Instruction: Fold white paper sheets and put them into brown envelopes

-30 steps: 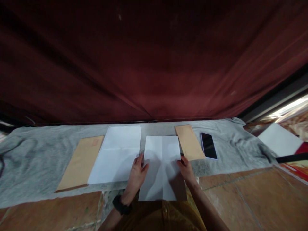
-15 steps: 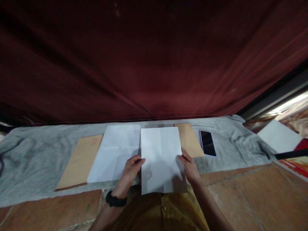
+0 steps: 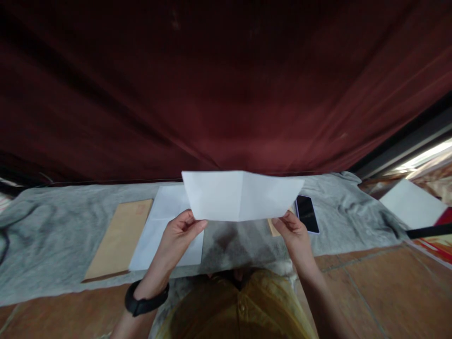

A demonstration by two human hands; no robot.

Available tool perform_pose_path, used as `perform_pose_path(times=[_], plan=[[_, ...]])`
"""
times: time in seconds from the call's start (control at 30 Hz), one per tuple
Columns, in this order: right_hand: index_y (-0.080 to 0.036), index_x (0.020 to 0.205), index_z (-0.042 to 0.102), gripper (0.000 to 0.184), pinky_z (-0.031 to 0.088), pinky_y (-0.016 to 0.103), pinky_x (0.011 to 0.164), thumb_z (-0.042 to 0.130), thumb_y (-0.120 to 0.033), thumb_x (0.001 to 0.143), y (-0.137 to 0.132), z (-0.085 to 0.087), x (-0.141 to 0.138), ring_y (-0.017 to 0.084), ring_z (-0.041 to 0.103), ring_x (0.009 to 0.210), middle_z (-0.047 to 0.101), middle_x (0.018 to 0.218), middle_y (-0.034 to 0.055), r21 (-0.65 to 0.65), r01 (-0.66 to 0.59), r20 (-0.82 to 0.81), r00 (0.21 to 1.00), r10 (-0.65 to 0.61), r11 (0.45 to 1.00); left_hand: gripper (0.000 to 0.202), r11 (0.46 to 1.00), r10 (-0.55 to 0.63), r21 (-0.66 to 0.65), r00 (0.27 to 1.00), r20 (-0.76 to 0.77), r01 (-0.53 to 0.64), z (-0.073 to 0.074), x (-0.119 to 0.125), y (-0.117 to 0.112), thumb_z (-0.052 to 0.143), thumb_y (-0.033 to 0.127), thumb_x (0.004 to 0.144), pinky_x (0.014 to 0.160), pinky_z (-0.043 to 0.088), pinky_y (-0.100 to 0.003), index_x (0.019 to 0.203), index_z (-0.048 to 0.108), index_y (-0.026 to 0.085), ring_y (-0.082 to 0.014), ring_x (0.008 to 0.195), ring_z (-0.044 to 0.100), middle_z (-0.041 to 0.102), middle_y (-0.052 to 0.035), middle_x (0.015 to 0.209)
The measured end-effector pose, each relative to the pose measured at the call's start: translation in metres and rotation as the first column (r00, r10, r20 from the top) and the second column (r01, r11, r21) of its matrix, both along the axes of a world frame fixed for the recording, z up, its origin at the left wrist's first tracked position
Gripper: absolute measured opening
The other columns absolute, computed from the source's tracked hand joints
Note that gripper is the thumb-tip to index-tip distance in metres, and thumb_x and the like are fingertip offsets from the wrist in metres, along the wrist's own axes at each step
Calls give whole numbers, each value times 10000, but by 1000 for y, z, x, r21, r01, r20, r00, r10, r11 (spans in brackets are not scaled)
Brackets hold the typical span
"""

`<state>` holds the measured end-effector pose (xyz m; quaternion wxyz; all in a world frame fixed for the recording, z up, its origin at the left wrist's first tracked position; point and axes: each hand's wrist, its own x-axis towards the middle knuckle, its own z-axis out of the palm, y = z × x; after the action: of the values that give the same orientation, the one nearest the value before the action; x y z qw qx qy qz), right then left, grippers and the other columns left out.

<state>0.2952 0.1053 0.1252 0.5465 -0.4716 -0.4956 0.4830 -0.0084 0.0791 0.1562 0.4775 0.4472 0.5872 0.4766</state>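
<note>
A white sheet of paper [image 3: 240, 197], with a crease down its middle, is held up between my hands and tilted away so that it looks short and wide. My left hand [image 3: 181, 233] pinches its near left corner, thumb on top. At the near right corner my right hand [image 3: 292, 230] grips it the same way. More white paper [image 3: 176, 249] with fold lines lies on the grey cloth behind my left hand. A brown envelope [image 3: 120, 240] rests left of that paper. Another brown envelope [image 3: 275, 228] is mostly covered by the held sheet.
A phone [image 3: 307, 214] lies on the grey cloth [image 3: 339, 221], right of my right hand. Dark red fabric [image 3: 226, 117] hangs behind the cloth. Terracotta tiles [image 3: 395, 278] run along the near side, and a white panel [image 3: 409, 205] stands at far right.
The sheet has been lifted and turned from upright to sideways, its wide side now across. My hands have moved farther apart, to its near corners, and the cloth beneath has come into view.
</note>
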Motion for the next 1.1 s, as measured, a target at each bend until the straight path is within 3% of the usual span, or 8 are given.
perform_pose_path(times=[0.07, 0.17, 0.3, 0.43, 0.6, 0.77, 0.93, 1.1], plan=[[-244, 988, 725, 204, 472, 377, 994, 726, -378, 835, -6, -8, 2, 243, 642, 1117, 723, 1166, 52, 28, -34, 76, 997, 32, 999, 316, 1000, -18, 3, 1000, -24, 18, -13, -3, -2, 801, 456, 720, 790, 519, -298, 855, 707, 187, -227, 912, 690, 762, -78, 996], [-247, 953, 733, 162, 481, 392, 995, 674, -357, 850, -17, -34, 5, 263, 615, 1181, 671, 1257, 77, 57, -78, 166, 984, 68, 995, 290, 993, -102, 53, 995, 5, 102, -48, -3, -8, 798, 430, 695, 886, 521, -333, 811, 713, 178, -285, 1117, 663, 690, -145, 1263], [-253, 977, 749, 186, 475, 376, 1001, 631, -264, 834, -36, -76, 13, 253, 601, 1195, 653, 1270, 82, 66, -76, 315, 948, 51, 995, 161, 986, -163, 8, 976, -144, 166, -98, 4, -23, 721, 334, 739, 997, 499, -385, 840, 738, 210, -281, 1185, 643, 706, -126, 1246], [-261, 1025, 741, 234, 504, 355, 960, 610, -229, 834, -53, -97, 26, 245, 636, 1146, 676, 1232, 79, 14, -177, 408, 899, 156, 984, 176, 970, -237, -8, 941, -242, 242, -125, 10, -36, 645, 227, 750, 1020, 512, -419, 886, 754, 253, -253, 1134, 674, 722, -80, 1232], [-249, 1067, 730, 250, 515, 375, 963, 583, -280, 867, -63, -99, 35, 250, 664, 1097, 719, 1151, 77, 8, -179, 405, 900, 161, 984, 232, 978, -174, 55, 932, -318, 201, -130, 11, -43, 638, 187, 765, 1012, 529, -431, 957, 753, 249, -247, 1159, 659, 697, -91, 1271], [-231, 1059, 719, 293, 542, 381, 914, 583, -453, 924, -58, -94, 25, 261, 686, 1016, 753, 1045, 67, -80, -35, 464, 883, 68, 996, 230, 989, -92, 68, 910, -404, 131, -127, 13, -45, 666, 239, 769, 1043, 500, -465, 979, 761, 239, -270, 1150, 650, 722, -91, 1209], [-222, 1206, 655, 365, 520, 408, 968, 569, -454, 937, -40, -95, 7, 259, 669, 1072, 725, 1154, 85, -58, 26, 454, 891, 3, 998, 194, 1000, 5, -11, 928, -372, -10, -116, 21, -37, 680, 364, 790, 874, 543, -399, 929, 753, 251, -266, 908, 686, 766, -59, 967], [-199, 1407, 501, 515, 544, 401, 946, 561, -414, 943, -25, -105, -5, 248, 671, 1079, 665, 1271, 134, -21, 22, 389, 921, -12, 1000, 149, 996, 34, -57, 900, -435, -65, -112, 24, -29, 649, 377, 777, 707, 491, -325, 772, 698, 237, -210, 714, 618, 698, -22, 784]])
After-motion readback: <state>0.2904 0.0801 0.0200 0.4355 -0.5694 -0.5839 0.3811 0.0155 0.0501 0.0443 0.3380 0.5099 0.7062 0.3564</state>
